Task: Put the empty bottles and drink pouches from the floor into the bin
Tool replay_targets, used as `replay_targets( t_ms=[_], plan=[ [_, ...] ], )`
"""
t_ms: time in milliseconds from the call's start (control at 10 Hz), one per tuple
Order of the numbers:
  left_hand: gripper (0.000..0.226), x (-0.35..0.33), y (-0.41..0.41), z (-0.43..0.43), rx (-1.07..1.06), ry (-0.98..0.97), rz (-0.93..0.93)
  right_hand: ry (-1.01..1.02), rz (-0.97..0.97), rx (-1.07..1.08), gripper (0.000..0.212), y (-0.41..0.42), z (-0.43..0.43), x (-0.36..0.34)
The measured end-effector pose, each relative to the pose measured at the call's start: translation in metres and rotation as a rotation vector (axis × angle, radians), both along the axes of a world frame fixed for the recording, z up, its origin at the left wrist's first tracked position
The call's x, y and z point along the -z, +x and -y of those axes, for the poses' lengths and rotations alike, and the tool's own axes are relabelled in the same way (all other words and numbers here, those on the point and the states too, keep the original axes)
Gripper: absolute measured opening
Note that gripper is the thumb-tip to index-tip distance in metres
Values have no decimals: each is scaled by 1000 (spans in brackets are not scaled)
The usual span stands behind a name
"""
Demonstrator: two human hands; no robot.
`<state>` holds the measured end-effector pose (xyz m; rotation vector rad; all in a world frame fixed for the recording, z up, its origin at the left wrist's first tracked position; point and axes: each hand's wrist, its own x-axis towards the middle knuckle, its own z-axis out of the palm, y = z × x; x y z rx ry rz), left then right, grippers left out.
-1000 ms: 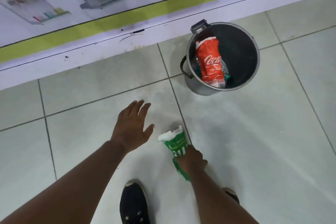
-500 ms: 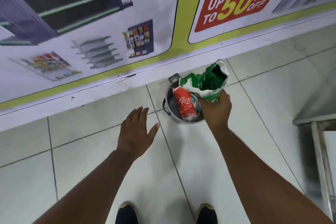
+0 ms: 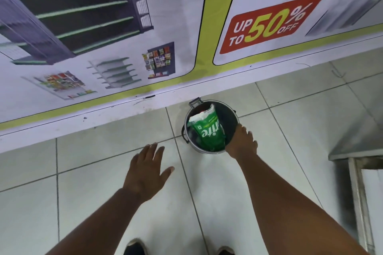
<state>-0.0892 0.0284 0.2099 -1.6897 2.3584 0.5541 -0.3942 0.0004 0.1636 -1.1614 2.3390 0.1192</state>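
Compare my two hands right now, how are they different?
The left hand hangs over bare floor tiles with fingers spread and nothing in it; the right hand is at the near rim of the bin, by the lower end of the green pouch. The left shows all its fingers; the right shows only its back, so its grip is unclear. Both reach forward, palms down.

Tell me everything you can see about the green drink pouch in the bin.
The green Sprite pouch is a soft, glossy plastic bag with white lettering and a crumpled white top. It stands tilted inside the round metal bin, top toward the wall, covering most of what lies beneath. The right hand is at its lower corner by the rim; whether it grips the pouch is unclear. The left hand hovers open, apart.
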Motion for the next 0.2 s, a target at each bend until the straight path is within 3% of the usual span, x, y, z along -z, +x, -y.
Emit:
replay_targets(
  t_ms=[200],
  plan=[
    [88, -67, -33, 6, -6, 8, -50, -208, 155, -119, 81, -10, -2, -79]
  ],
)
